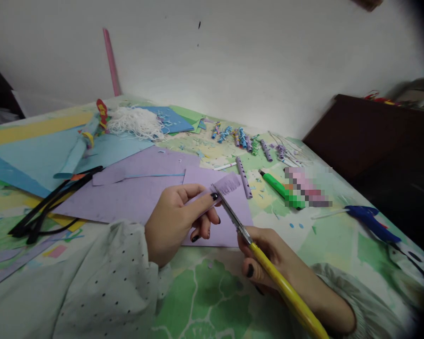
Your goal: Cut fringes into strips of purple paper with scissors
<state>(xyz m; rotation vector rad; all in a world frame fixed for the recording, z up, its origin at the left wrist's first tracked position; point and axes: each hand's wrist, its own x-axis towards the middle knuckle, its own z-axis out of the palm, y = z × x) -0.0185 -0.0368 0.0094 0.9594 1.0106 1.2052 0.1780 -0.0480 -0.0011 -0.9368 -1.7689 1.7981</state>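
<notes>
Between the thumb and fingers of my left hand (183,212) is a narrow purple paper strip (230,183), its far end cut into a fine fringe. My right hand (268,259) grips a pair of scissors (286,287) with yellow handles. Their metal blades reach the strip just beside my left thumb; whether they are parted I cannot tell. Beneath my hands lies a light purple paper sheet (217,230), with a larger purple sheet (127,197) to its left. A purple paper tube with dark spots (244,177) rests just past the strip.
Black-framed glasses (53,202) lie at the left, near blue sheets (116,157) and a heap of white string (137,122). Several fringed paper rolls (242,137) line the back. To the right are a green cutter (281,189) and a blue glue gun (372,223).
</notes>
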